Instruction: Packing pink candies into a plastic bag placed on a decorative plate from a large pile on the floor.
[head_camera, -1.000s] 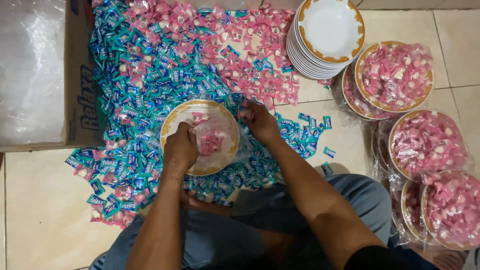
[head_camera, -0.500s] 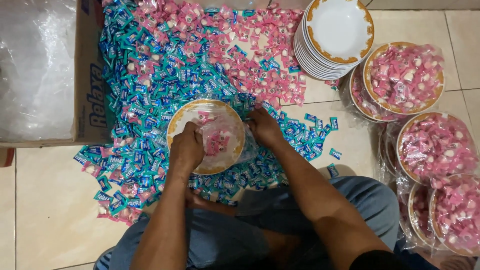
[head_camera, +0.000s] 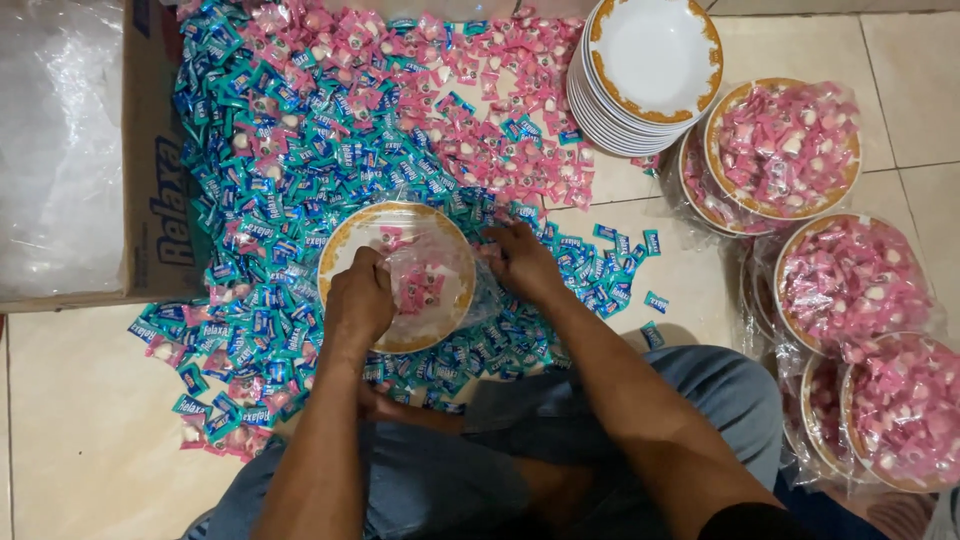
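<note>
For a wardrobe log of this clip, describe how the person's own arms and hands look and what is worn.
Both forearms are bare, with no sleeves over them. A dark sleeve edge shows only at the upper right arm. The left hand and right hand are ungloved, with no watch, ring or bracelet visible. Grey-blue trousers cover the legs.

Tiled floor (head_camera: 80, 430); sweets (head_camera: 300, 150); plates (head_camera: 650, 60)

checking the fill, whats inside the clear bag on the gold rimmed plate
A few pink candies lie inside the clear bag on the plate. The left hand covers part of it, so anything beneath stays hidden.
</note>
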